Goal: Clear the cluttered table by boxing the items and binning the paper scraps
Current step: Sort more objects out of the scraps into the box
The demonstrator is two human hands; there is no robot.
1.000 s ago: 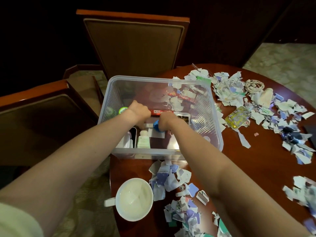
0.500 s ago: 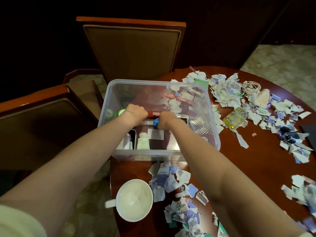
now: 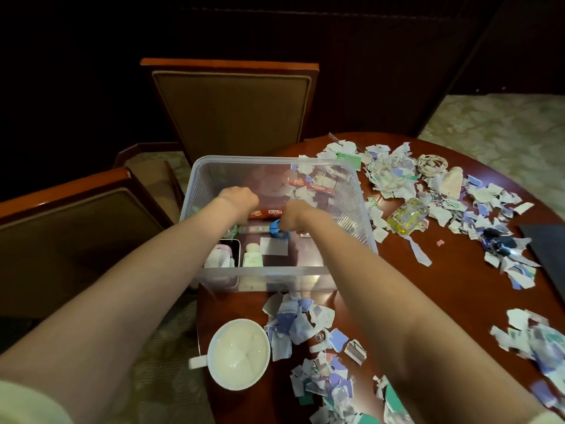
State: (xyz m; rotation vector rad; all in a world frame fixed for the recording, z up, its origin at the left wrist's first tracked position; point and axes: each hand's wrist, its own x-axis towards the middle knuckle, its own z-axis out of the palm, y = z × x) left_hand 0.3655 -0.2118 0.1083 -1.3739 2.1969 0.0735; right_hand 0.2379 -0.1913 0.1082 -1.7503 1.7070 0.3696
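A clear plastic box (image 3: 275, 272) stands at the table's left edge. Both my hands are inside it. My left hand (image 3: 237, 198) is curled over one end of a slim pale stick (image 3: 253, 229). My right hand (image 3: 295, 214) pinches the blue piece (image 3: 278, 233) at the stick's other end. A red sachet (image 3: 264, 213) lies between the hands. Nearer me in the box lie a phone (image 3: 234, 247), a small white bottle (image 3: 252, 255) and a grey card (image 3: 273, 246). Torn paper scraps (image 3: 293, 322) litter the table in front of the box and to its right.
A white cup (image 3: 238, 353) sits near the table's left edge. Among the scraps on the right lie a yellow glass bottle (image 3: 408, 215), a coiled cord (image 3: 432, 163) and a pale bottle (image 3: 454, 182). Two wooden chairs (image 3: 232, 111) stand behind and to the left of the box.
Both hands stay inside the box, holding the same item, and have shifted a little toward its far side. The blue piece shows more from under my right hand.
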